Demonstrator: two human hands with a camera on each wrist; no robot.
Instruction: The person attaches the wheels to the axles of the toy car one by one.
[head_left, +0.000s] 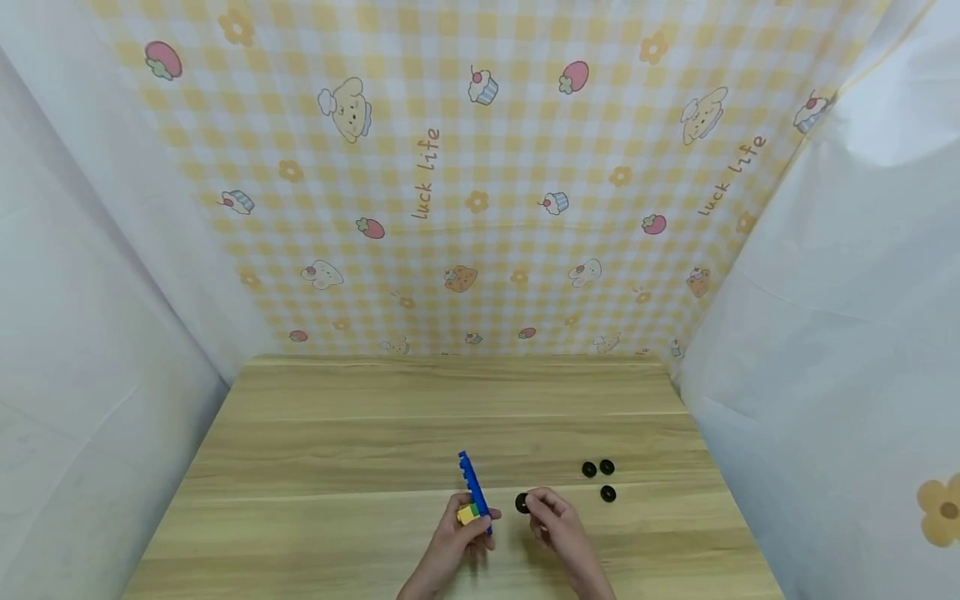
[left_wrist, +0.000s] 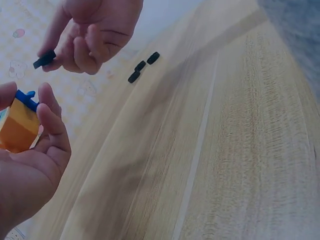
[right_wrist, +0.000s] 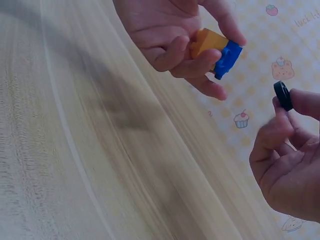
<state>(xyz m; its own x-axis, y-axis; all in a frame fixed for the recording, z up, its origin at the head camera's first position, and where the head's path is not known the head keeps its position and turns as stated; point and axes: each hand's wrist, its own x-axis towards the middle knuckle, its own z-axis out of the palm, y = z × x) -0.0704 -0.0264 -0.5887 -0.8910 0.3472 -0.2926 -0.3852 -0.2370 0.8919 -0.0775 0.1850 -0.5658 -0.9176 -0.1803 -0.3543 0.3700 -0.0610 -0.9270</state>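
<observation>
My left hand grips a toy-brick assembly: a long blue studded plate with a yellow brick and a bit of green on its left side. The plate is tilted, its far end pointing up and away. To the right, my right hand pinches a small black toy wheel between thumb and fingertips. A gap separates the wheel from the blue plate. In the right wrist view the wheel is seen partly edge-on, and the left fingers curl round the yellow brick.
Three more black wheels lie on the wooden table, right of and beyond my right hand. A yellow checked cloth hangs behind the table's far edge. White sheets hang along both sides.
</observation>
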